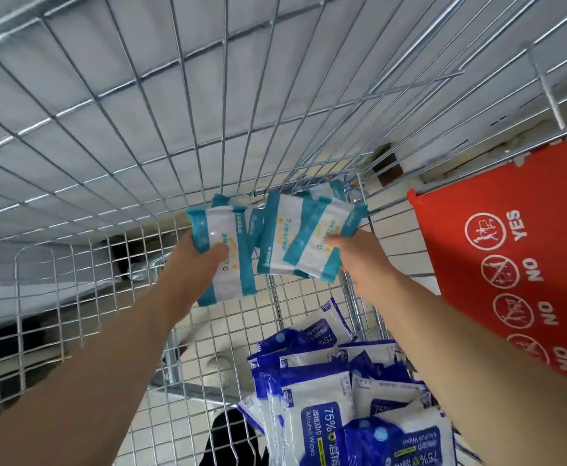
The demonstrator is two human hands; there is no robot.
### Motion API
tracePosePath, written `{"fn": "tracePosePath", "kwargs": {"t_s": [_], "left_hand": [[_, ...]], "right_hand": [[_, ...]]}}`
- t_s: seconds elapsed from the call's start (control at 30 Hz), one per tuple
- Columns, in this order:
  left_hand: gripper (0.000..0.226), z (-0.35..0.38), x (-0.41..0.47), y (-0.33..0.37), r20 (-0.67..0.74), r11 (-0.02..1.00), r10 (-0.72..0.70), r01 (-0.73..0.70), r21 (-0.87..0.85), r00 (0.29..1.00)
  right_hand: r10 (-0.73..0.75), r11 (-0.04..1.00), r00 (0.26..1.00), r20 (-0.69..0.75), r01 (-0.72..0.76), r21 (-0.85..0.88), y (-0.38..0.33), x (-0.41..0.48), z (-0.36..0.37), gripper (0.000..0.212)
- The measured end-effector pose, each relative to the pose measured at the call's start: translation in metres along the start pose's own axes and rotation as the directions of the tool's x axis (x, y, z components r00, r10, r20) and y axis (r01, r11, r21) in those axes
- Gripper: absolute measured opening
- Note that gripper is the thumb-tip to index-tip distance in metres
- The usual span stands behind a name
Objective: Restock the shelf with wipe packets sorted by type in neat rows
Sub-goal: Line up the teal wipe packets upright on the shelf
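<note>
Both bare forearms (107, 364) extended forward, left grip (204, 257), right grip (346, 247) near it, both pinched tight

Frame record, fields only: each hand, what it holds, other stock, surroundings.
left hand: grips teal packets, thumb on front
right hand: grips fanned teal packets
blue packets: loose pile below both hands, in wire basket
red panel: at right, YES/NO signs

Bare forearms (107, 358); bare hands (201, 264)
</note>
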State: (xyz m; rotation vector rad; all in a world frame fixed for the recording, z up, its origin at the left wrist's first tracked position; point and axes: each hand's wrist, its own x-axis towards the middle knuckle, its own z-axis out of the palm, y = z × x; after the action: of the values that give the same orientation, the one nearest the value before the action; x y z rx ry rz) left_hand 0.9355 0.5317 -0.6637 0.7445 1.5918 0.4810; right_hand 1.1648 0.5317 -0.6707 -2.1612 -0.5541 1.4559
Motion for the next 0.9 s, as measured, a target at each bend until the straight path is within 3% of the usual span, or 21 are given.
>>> {"fn": "tracePosePath", "kwargs": {"t_s": [0.2, 0.33, 0.53, 0.77, 0.9], "left_hand": [[0.031, -0.004, 0.006, -0.012, 0.055, 0.992, -0.046, 0.040, 0.118, 0.997], [0.032, -0.011, 0.006, -0.015, 0.075, 0.988, -0.069, 0.058, 0.141, 0.995], [0.021, -0.024, -0.010, -0.013, 0.111, 0.987, -0.089, 0.072, 0.146, 0.990], [0.017, -0.054, -0.055, 0.013, 0.036, 0.990, -0.024, 0.019, 0.139, 0.999], [0.010, -0.069, -0.107, 0.041, -0.065, 0.983, 0.063, -0.051, 0.175, 0.996]], "right_hand": [[-0.027, 0.998, 1.000, 0.002, 0.027, -0.058, -0.001, 0.003, 0.025, 0.016], [-0.042, 0.991, 0.999, 0.018, 0.044, -0.130, -0.004, 0.005, 0.035, 0.025], [-0.080, 0.973, 0.993, 0.087, 0.097, -0.207, -0.013, -0.012, 0.045, 0.021], [-0.199, 0.951, 0.972, 0.124, 0.222, -0.214, -0.043, -0.063, 0.034, 0.023], [-0.339, 0.883, 0.911, 0.235, 0.395, -0.255, -0.084, -0.117, 0.014, 0.019]]}}
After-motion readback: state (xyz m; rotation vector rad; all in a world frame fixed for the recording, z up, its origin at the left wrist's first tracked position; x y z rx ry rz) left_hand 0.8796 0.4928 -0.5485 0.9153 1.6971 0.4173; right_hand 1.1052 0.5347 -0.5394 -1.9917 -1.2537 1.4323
